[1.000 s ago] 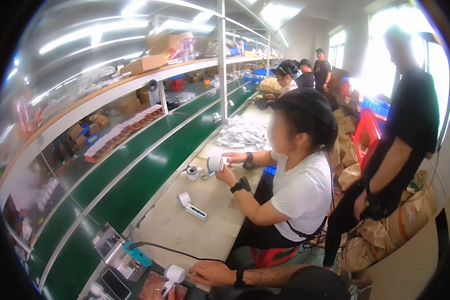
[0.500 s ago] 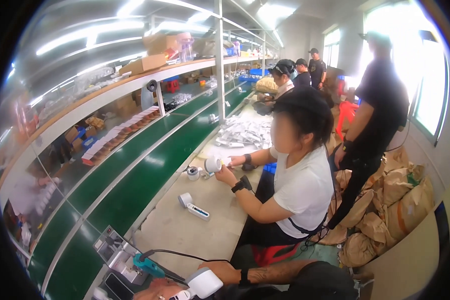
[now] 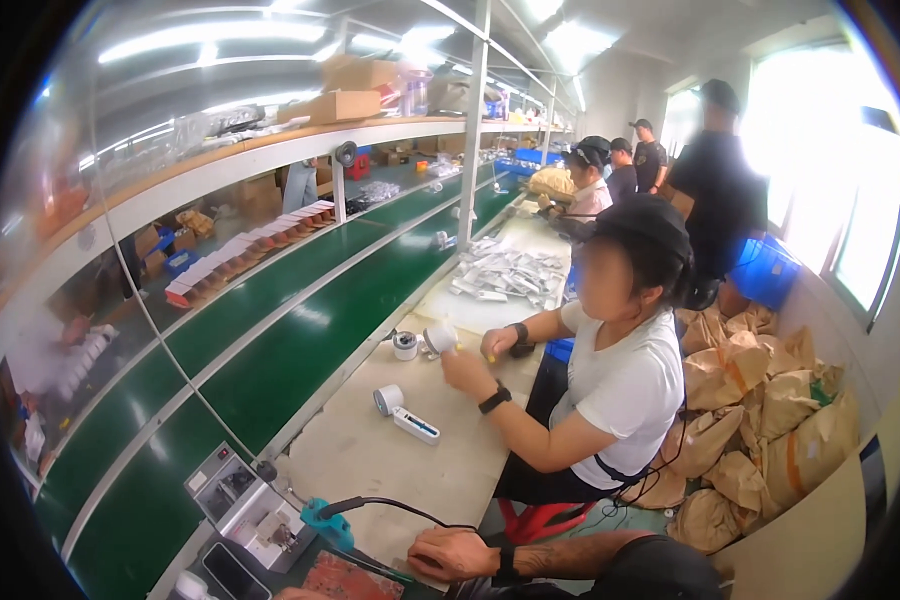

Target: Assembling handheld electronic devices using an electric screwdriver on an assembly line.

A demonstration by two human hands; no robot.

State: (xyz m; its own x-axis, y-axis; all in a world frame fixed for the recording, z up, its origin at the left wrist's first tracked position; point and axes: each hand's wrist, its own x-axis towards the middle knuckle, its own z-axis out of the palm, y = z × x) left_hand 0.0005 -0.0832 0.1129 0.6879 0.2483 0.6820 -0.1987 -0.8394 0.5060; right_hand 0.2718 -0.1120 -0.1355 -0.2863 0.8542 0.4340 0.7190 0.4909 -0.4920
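My right hand (image 3: 455, 553) lies back-up at the near edge of the pale work mat (image 3: 370, 480), its fingers loosely bent on the surface and holding nothing I can see. Only a sliver of my left hand (image 3: 295, 594) shows at the lower edge; its fingers are hidden. Between them is a reddish flat pad (image 3: 348, 577). Above it, a teal-handled tool (image 3: 328, 524) with a black cord rests beside a small metal bench machine (image 3: 260, 520). Farther up the mat lies a white handheld device (image 3: 415, 425) next to a white-and-grey round head (image 3: 388, 400).
A co-worker (image 3: 610, 380) at the right holds a white round part (image 3: 440, 337). A dark-screened phone (image 3: 235, 572) lies lower left. The green conveyor (image 3: 300, 340) runs alongside; white parts (image 3: 510, 272) are heaped farther off. Brown sacks (image 3: 770, 430) stand right.
The white device that was at my hands has gone from view, and my left hand has dropped mostly out of the picture. The view has shifted. The co-worker's hands have come apart.
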